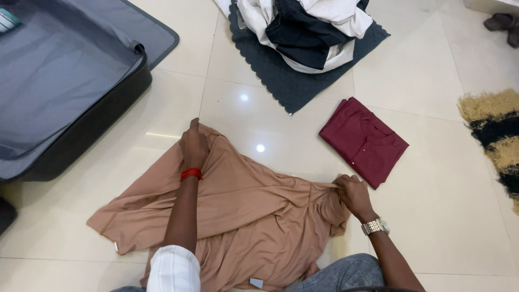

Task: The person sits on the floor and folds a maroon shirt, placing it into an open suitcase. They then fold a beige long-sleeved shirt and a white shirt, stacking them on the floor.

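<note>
A light brown garment (238, 205) lies spread and wrinkled on the tiled floor in front of me. My left hand (193, 145), with red bangles at the wrist, grips the garment's far edge near its top corner. My right hand (351, 192), with a metal watch on the wrist, pinches a bunched fold at the garment's right edge. A folded maroon shirt (363, 141) lies on the floor just beyond my right hand, not touching it.
An open dark suitcase (70, 86) with grey lining lies at the left. A heap of white and dark clothes (303, 27) sits on a dark scalloped mat (281, 75) at the top. A shaggy tan and black rug (494, 135) is at the right edge.
</note>
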